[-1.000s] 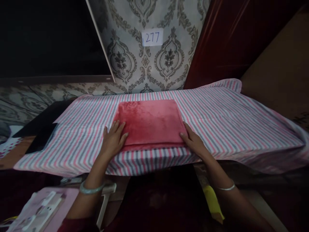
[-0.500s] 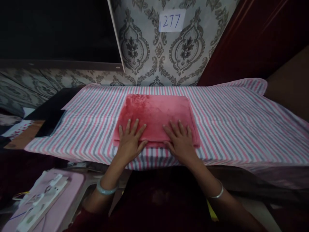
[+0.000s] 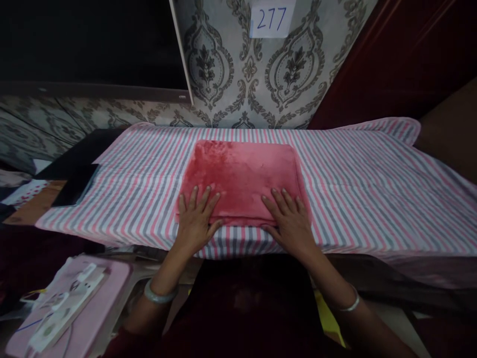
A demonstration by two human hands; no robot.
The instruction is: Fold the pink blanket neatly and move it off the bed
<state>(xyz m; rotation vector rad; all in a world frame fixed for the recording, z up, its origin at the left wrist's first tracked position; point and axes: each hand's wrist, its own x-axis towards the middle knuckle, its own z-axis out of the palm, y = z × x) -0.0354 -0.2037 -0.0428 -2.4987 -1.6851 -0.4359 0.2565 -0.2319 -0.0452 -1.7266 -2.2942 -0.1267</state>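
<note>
A folded pink plush cloth [image 3: 242, 174] lies flat on a striped cover [image 3: 357, 199] of pink, grey and white. My left hand [image 3: 196, 219] rests palm down on its near left corner, fingers spread. On the near right corner lies my right hand [image 3: 292, 221], also flat with the fingers apart. Both thumbs point inward along the near folded edge, where layers of the cloth show. Neither hand grips anything.
A dark flat device [image 3: 76, 185] lies at the cover's left end. Below left, a white power strip [image 3: 67, 308] sits on a pink surface [image 3: 106, 303]. A large black screen [image 3: 93, 44] hangs behind, beside a paper marked 277 [image 3: 272, 19].
My hands have slid apart, the left one slightly left and the right one to the right, toward the cloth's sides. The view has tilted down a little.
</note>
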